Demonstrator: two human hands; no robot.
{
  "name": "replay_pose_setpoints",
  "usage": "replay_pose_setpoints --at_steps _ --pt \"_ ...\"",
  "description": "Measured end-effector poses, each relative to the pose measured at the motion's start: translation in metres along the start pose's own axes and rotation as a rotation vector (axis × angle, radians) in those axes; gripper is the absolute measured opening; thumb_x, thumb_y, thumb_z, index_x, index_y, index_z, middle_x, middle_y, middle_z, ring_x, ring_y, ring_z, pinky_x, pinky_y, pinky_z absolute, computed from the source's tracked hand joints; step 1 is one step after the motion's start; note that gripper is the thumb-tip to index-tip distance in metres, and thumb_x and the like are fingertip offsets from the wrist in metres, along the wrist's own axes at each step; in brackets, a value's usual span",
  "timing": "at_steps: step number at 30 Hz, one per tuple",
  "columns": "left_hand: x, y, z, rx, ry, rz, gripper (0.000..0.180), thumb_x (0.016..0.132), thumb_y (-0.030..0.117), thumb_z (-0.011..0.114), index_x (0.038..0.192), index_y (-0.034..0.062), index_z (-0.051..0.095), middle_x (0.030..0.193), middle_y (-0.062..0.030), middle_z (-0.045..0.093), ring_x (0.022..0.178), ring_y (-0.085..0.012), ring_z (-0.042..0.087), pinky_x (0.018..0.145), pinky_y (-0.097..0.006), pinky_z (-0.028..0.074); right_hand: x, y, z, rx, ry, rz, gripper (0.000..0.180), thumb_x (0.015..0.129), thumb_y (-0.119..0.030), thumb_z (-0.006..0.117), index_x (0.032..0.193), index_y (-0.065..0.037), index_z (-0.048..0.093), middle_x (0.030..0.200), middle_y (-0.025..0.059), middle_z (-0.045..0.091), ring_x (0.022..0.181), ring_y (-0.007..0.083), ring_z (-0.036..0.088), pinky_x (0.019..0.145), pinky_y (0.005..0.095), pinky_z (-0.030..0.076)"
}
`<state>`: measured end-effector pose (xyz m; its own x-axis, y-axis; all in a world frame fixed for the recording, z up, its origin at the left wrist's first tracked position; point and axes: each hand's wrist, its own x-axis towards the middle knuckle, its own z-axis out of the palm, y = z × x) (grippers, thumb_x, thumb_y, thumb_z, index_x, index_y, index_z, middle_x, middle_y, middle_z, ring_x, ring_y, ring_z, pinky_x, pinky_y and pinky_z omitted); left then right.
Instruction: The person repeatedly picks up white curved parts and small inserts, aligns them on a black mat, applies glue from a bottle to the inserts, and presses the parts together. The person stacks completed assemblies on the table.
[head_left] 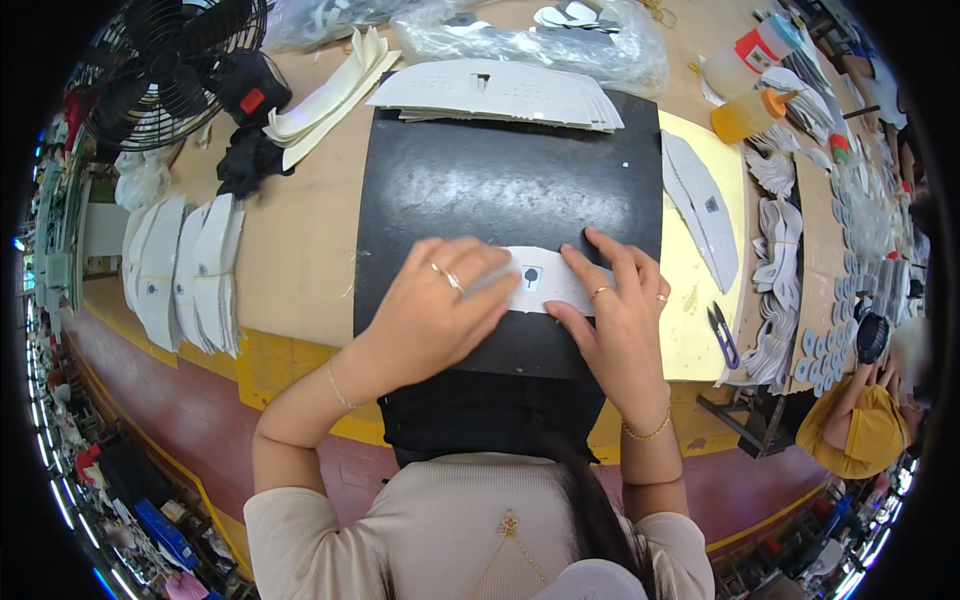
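While left hand (435, 310) and right hand (615, 310) press flat, fingers spread, white cutout (540, 282) seemingly smooth.

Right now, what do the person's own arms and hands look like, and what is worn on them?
Both forearms are bare; short beige sleeves end above the elbows. The left hand wears a ring and a thin bracelet at the wrist. The right hand wears two rings, and a gold bead bracelet circles its wrist. No gloves on either hand.
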<state>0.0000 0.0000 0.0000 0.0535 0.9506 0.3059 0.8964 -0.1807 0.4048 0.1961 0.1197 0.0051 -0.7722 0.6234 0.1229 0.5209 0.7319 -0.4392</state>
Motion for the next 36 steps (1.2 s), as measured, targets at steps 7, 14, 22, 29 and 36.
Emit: replay_pose_setpoints --at_steps 7,14,22,29,36 --pt "-0.012 0.009 0.013 0.091 -0.022 0.074 0.033 0.081 0.014 0.073 0.112 0.005 0.067 0.126 -0.0078 0.063 0.119 -0.0243 0.058 0.095 -0.045 0.045 -0.002 -0.005 -0.002 -0.069 -0.058 -0.178 0.049 0.077 -0.023 0.08 0.125 -0.02 0.07 0.137 0.0076 0.055 0.119 0.0288 0.051 0.1 0.0444 0.035" --pt "-0.01 0.007 0.004 0.057 -0.137 0.016 0.03 0.085 0.013 0.074 0.114 0.0094 0.069 0.132 -0.0058 0.062 0.125 -0.0223 0.056 0.097 -0.045 0.043 0.002 0.009 0.002 0.021 0.018 -0.085 0.048 0.079 -0.025 0.079 0.123 -0.011 0.07 0.137 0.0077 0.056 0.118 0.0286 0.052 0.101 0.0437 0.036" --pt "0.016 -0.035 -0.033 -0.225 0.015 -0.098 0.025 0.088 0.01 0.072 0.113 0.006 0.072 0.12 -0.0115 0.069 0.111 -0.028 0.065 0.096 -0.038 0.049 0.007 0.006 -0.004 0.107 -0.001 -0.06 0.038 0.079 -0.015 0.079 0.114 -0.007 0.066 0.131 0.0098 0.059 0.117 0.0322 0.052 0.099 0.0422 0.038" --pt "0.086 -0.107 -0.045 0.08 0.242 -0.299 0.038 0.09 0.024 0.073 0.121 0.0013 0.068 0.121 -0.0171 0.064 0.111 -0.0342 0.061 0.096 -0.038 0.047 0.017 0.006 -0.015 0.459 0.004 -0.052 0.012 0.086 -0.001 0.069 0.096 -0.003 0.064 0.087 0.0094 0.064 0.082 0.0269 0.062 0.079 0.0351 0.048" --pt "0.118 -0.134 -0.038 0.097 0.091 -0.344 0.04 0.089 0.029 0.073 0.111 -0.0036 0.071 0.107 -0.0199 0.065 0.102 -0.0383 0.062 0.092 -0.042 0.047 0.022 0.096 -0.068 0.758 0.445 0.262 0.015 0.09 -0.004 0.071 0.102 -0.001 0.064 0.095 0.005 0.068 0.085 0.0122 0.064 0.078 0.0264 0.051"
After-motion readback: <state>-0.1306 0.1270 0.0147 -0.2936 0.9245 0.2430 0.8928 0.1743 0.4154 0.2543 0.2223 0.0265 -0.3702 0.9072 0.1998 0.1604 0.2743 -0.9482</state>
